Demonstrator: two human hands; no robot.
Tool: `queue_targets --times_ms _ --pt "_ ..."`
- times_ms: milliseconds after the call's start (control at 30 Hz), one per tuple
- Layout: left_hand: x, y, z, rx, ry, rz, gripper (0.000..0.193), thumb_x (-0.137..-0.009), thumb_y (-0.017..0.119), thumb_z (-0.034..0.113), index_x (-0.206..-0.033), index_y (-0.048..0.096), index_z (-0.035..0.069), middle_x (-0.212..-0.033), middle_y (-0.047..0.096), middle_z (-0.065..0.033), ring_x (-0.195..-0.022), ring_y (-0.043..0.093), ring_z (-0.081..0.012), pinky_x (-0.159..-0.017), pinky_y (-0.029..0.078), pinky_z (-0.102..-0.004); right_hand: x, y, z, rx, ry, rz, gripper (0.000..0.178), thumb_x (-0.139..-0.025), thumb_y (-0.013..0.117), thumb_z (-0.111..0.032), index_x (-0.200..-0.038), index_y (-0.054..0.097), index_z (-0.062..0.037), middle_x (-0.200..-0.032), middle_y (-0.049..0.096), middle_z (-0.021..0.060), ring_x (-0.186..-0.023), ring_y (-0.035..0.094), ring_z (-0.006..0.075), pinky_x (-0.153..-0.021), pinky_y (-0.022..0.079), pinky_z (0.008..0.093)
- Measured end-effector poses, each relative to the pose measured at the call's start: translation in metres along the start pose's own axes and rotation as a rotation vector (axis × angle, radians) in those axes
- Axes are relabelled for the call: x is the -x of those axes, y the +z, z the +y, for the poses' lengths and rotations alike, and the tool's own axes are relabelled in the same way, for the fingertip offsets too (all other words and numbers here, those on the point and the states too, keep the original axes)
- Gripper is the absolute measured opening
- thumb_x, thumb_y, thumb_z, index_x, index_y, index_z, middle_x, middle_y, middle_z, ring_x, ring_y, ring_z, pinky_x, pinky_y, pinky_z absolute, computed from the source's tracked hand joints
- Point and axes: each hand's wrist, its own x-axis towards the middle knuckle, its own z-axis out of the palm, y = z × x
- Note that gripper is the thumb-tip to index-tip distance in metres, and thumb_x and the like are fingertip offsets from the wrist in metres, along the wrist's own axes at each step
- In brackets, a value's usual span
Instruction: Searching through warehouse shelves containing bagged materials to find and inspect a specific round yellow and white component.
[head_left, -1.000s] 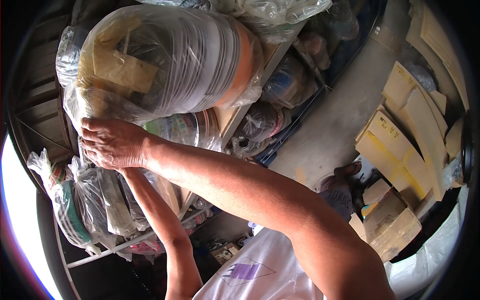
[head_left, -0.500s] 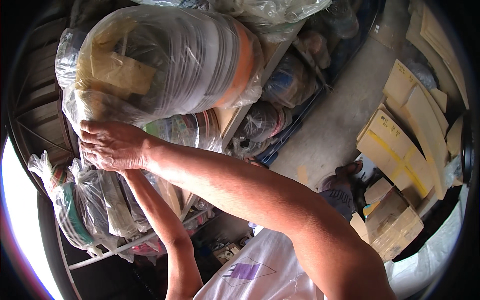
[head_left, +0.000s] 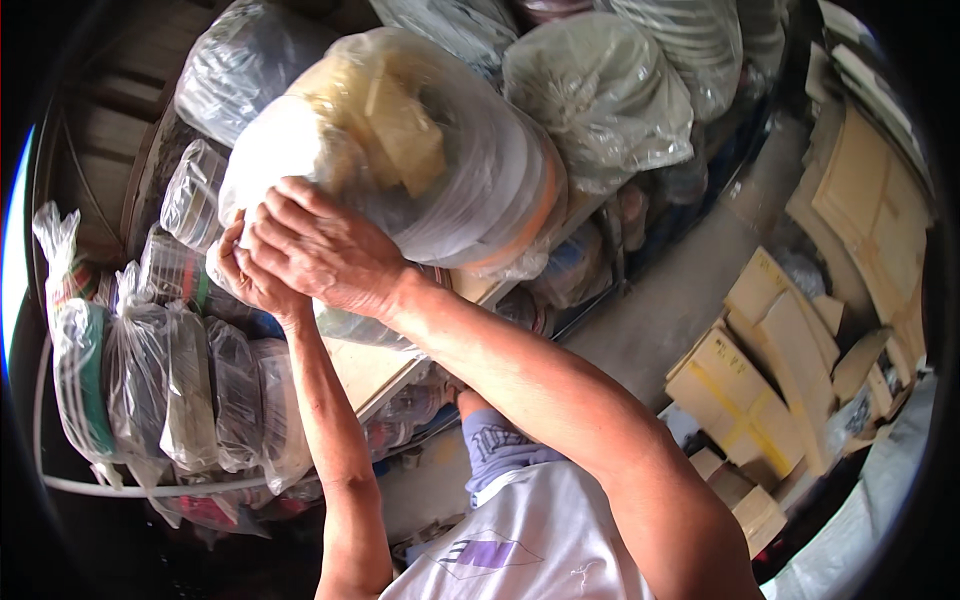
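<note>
A large round bundle in a clear plastic bag (head_left: 480,180) lies on a shelf, with white, grey and orange bands around its side and a yellowish sheet showing through the plastic. At its near left end, my right hand (head_left: 328,248) presses on the bag with bent fingers held close together. My left hand (head_left: 262,280) grips the same end, just under and beside the right one, its fingers curled against the plastic. The palms and the part of the bag under them are hidden.
Several bagged bundles (head_left: 185,390) stand in a row at the left by a metal rail (head_left: 190,490). More bagged bundles (head_left: 600,100) lie behind and to the right. Below is a wooden shelf board (head_left: 365,372). Flattened cardboard (head_left: 740,400) leans at the right beyond the concrete floor (head_left: 640,335).
The view has swung, bringing more bundles behind into sight. My left hand, earlier hidden behind the right, now shows at the bag's end. The big bundle appears farther right and tilted.
</note>
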Motion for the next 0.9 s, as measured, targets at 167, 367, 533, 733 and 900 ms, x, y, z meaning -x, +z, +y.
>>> queue_targets --times_ms 167,367,533,733,900 --pt "0.000 0.004 0.026 0.043 -0.059 0.032 0.024 -0.100 0.034 0.007 -0.110 0.054 0.000 -0.118 0.060 -0.0158 -0.113 0.055 -0.0237 -0.102 0.038 -0.0368 -0.006 -0.007 -0.002 -0.040 -0.028 -0.080 0.038 -0.086 0.056 -0.023 -0.120 0.054 -0.0068 -0.118 0.054 0.0077 -0.118 0.050 0.0235 -0.111 0.032 0.0417" --pt "0.002 -0.001 0.015 0.056 -0.081 0.019 0.026 -0.098 0.033 0.003 -0.113 0.054 0.001 -0.119 0.060 -0.0136 -0.111 0.056 -0.0217 -0.098 0.043 -0.0326 -0.008 -0.002 0.000 -0.105 -0.078 -0.102 0.034 -0.085 0.057 -0.020 -0.116 0.058 -0.0054 -0.116 0.056 0.0104 -0.116 0.052 0.0251 -0.106 0.037 0.0421" --pt "-0.010 0.010 0.029 0.006 -0.012 -0.057 0.031 -0.091 0.034 -0.002 -0.112 0.056 0.001 -0.113 0.059 -0.0107 -0.108 0.056 -0.0205 -0.096 0.042 -0.0320 -0.025 -0.021 0.027 -0.072 -0.193 -0.072 0.025 -0.080 0.061 -0.015 -0.102 0.067 -0.0060 -0.100 0.067 0.0094 -0.100 0.062 0.0236 -0.094 0.046 0.0405" --pt "-0.002 0.002 0.015 -0.046 0.069 0.004 0.021 -0.102 0.041 0.010 -0.117 0.056 0.010 -0.095 0.060 -0.0067 -0.087 0.055 -0.0105 -0.081 0.043 -0.0250 -0.040 -0.026 0.023 -0.041 -0.317 -0.321 0.032 -0.081 0.059 -0.012 -0.112 0.062 -0.0044 -0.109 0.062 0.0166 -0.096 0.062 0.0359 -0.089 0.047 0.0459" --pt "-0.001 -0.019 0.035 0.338 -0.415 -0.063 0.026 -0.100 0.040 0.006 -0.118 0.058 0.011 -0.066 0.048 0.0032 -0.054 0.039 -0.0037 -0.054 0.034 -0.0177 -0.048 -0.032 0.010 -0.100 -0.276 -0.407 0.044 -0.069 0.068 -0.005 -0.112 0.062 -0.0059 -0.105 0.057 0.0185 -0.100 0.057 0.0376 -0.087 0.047 0.0463"
